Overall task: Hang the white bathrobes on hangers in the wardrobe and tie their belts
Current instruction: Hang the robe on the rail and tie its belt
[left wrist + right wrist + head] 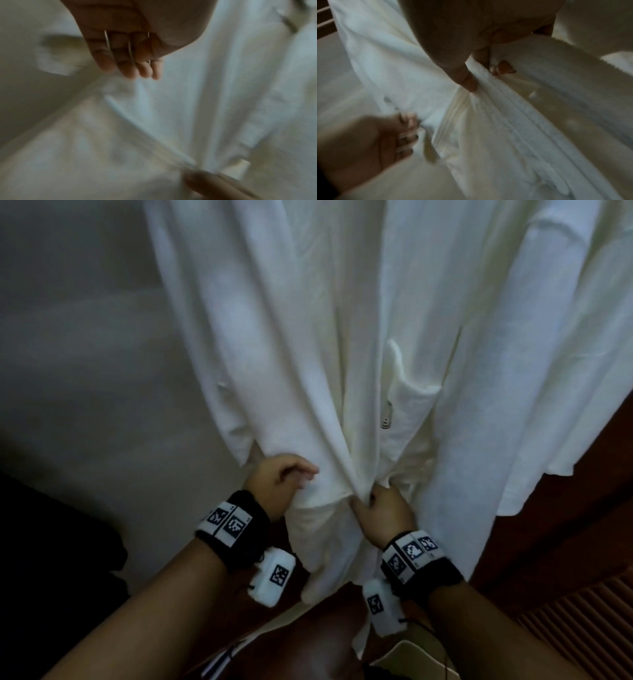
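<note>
A white bathrobe (pixel 308 337) hangs in front of me and fills the upper head view; its hanger is out of frame. My right hand (pixel 376 499) grips a gathered fold at the robe's front, at waist height. The right wrist view shows its thumb (pixel 469 82) and fingers pinching that bunched fold (pixel 488 86). My left hand (pixel 291 475) is just left of it, fingers curled against the robe's left front panel. In the blurred left wrist view its fingertips (pixel 130 70) meet creased cloth, and a taut edge (pixel 145 128) runs to the right hand. No belt is plainly told apart.
More white cloth (pixel 548 354) hangs at the right, ending above dark wood (pixel 599 508) with a slatted panel (pixel 582 631). A pale wall (pixel 85 354) stands at the left with a dark shape (pixel 51 542) below. A pale object (pixel 411 655) lies low between my arms.
</note>
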